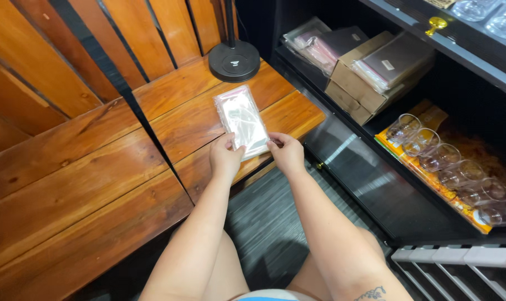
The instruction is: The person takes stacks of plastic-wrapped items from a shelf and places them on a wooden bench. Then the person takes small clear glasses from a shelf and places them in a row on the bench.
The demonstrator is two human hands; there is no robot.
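Pinching clear plastic bag stack [242,120] at near end, left hand [225,158] grip and right hand [287,153] grip | lying on wooden table [97,184] | sitting near black lamp base [234,60]

The lamp stand [234,56] loses its pole at the top edge; the glasses [490,17] are cropped; the clear packet [242,120] hides its contents.

A clear plastic bag pack [242,120] lies at the bench's right edge (near its far corner). On the dark shelf's upper level, a brown carton [353,89] carries a flat clear pack [395,61] with a small white label [388,65]; more clear packs [320,44] lie beside it.
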